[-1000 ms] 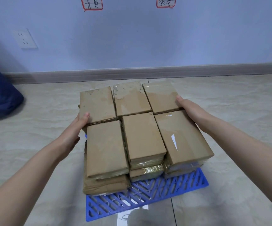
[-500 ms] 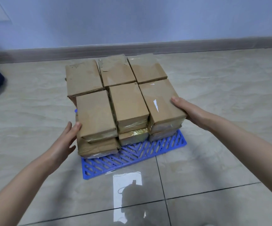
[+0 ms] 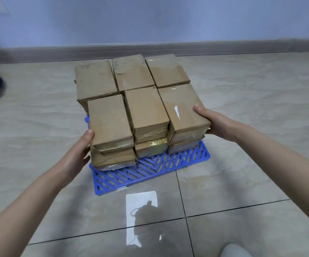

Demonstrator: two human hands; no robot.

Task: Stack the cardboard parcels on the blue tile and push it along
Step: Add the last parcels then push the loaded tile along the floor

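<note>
Since the cardboard parcels [image 3: 140, 108] lie loose in at least two layers on the blue tile [image 3: 150, 171], they will probably handle as stiff, taped blocks that can slip over one another. The glossy tape on their near ends looks slick. A push is likely safest low down, on the bottom layer or the tile's near rim, with both sides steadied.

Each parcel's long axis runs away from the person towards the wall, swung slightly left at the far end. The top layer shows three across and two deep. The lattice tile lies flat, skewed a little against the floor [image 3: 252, 182] joints, with its near strip bare.

The left hand [image 3: 77, 151] presses against the near-left side, thumb at the upper edge and fingers mostly hidden. The right hand [image 3: 216, 125] clasps the near-right top parcel, thumb over its top and fingers tucked out of sight beneath. Beyond runs a skirting board [image 3: 224, 49].
</note>
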